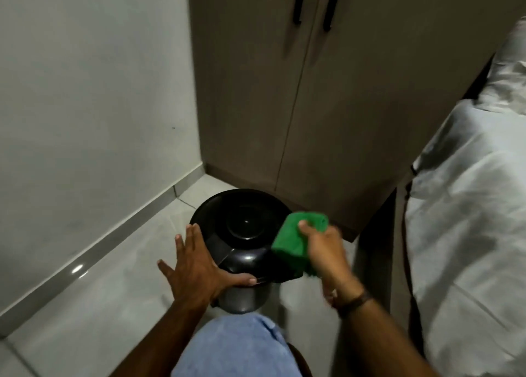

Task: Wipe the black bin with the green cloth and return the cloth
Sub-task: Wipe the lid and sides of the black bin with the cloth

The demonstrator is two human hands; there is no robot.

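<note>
bin [242,234]: round, glossy black domed lid, on pale shiny tiles at cabinet [327,106] foot | left hand [196,265]: fingers splayed flat on lid's 8 o'clock edge, thumb under rim, gripping nothing | right hand [324,248]: fingers closed on fuzzy green cloth [296,243] at lid's 3 o'clock | bed [469,206]: rumpled white sheet, 3 o'clock.

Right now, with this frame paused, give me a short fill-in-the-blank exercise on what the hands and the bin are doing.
1. The right hand holds a cloth coloured ____.
2. The left hand rests on the rim of the black ____.
3. The bin stands on the floor in front of the closed ____ doors.

Missing words: green; bin; cupboard
</note>
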